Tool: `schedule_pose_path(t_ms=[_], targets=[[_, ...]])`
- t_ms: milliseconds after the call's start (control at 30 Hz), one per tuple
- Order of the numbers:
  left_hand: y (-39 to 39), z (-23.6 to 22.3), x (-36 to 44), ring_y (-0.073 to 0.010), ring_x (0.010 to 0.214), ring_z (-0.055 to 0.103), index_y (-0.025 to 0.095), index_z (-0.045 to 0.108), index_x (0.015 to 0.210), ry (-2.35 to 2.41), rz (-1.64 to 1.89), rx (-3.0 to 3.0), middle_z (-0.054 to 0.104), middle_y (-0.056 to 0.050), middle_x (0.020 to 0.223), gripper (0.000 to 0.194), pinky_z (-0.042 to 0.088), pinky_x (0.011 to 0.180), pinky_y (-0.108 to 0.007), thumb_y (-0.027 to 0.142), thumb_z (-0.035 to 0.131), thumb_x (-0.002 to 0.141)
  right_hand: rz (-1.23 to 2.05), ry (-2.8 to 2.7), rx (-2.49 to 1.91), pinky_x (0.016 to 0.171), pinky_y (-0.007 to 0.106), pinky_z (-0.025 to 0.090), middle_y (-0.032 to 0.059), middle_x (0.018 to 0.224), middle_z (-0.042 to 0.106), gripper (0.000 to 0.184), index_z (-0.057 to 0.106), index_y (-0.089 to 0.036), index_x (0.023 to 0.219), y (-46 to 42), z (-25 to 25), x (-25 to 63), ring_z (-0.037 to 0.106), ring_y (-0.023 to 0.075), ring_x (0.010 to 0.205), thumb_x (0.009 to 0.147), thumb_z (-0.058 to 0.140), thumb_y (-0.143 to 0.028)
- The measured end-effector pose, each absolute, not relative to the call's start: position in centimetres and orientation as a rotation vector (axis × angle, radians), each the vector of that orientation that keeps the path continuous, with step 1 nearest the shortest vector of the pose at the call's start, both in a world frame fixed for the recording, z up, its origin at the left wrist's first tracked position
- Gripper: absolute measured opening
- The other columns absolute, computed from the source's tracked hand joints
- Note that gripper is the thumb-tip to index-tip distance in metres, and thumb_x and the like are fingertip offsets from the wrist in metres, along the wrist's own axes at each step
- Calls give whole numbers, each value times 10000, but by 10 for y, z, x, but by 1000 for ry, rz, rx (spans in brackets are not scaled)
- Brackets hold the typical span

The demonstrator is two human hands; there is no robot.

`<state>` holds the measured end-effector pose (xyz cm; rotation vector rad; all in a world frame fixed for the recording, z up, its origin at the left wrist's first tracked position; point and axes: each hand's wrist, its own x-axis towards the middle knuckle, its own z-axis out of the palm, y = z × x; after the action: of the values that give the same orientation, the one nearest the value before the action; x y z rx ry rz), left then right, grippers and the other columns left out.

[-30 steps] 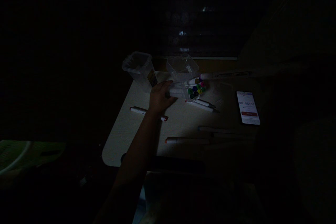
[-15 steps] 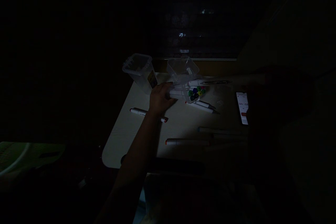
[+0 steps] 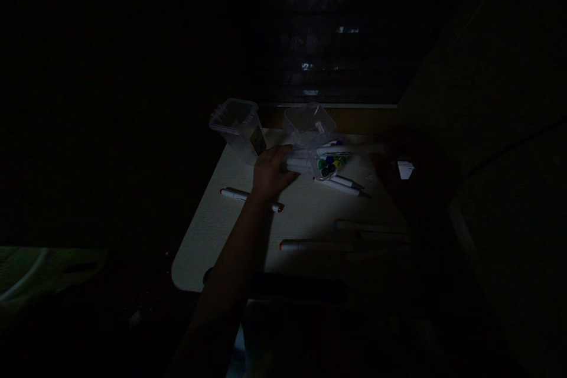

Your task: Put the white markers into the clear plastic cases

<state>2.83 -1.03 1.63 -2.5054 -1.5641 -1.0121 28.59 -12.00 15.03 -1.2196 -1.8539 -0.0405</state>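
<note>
The scene is very dark. My left hand [image 3: 269,172] is closed round the base of a clear plastic container [image 3: 313,170] lying on its side with its mouth to the right. Several white markers with green, blue, yellow and black ends [image 3: 330,164] are inside it. My right hand [image 3: 392,150], mostly lost in shadow, holds a white marker [image 3: 361,149] level, its far end at the container's mouth. Two white markers [image 3: 343,185] lie just below the mouth.
Behind stand a tall clear bin [image 3: 237,124] with a label and another clear tub [image 3: 308,121]. Loose markers lie on the pale table [image 3: 208,236]: one red-ended [image 3: 234,194], one orange-ended [image 3: 314,245], others in shadow. A lit phone [image 3: 405,169] is partly covered by my right hand.
My right hand has moved left with the marker, bringing it to the container's mouth and now covering much of the phone. My left hand stays on the container.
</note>
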Motion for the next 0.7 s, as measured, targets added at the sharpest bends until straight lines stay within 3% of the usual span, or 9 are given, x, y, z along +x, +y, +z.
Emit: schedule_pose_path(t_ms=[233, 700], targets=[[-10, 17, 29, -297, 1148, 587, 212, 532, 1303, -1547, -1034, -2510, 623, -103, 1276, 664, 455, 985, -421, 426, 723, 704, -235, -1812, -1156, 685, 291, 541, 35, 879, 679, 130, 646, -230, 978, -117, 150, 284, 638, 159, 780, 872, 598, -285], [-9, 17, 29, -302, 1166, 580, 230, 523, 1315, -1564, -1029, -2509, 614, -97, 1290, 682, 447, 1001, -427, 458, 718, 703, -187, -1838, -1087, 674, 257, 520, 53, 966, 704, 116, 646, -209, 966, -116, 150, 284, 654, 132, 824, 873, 577, -217]])
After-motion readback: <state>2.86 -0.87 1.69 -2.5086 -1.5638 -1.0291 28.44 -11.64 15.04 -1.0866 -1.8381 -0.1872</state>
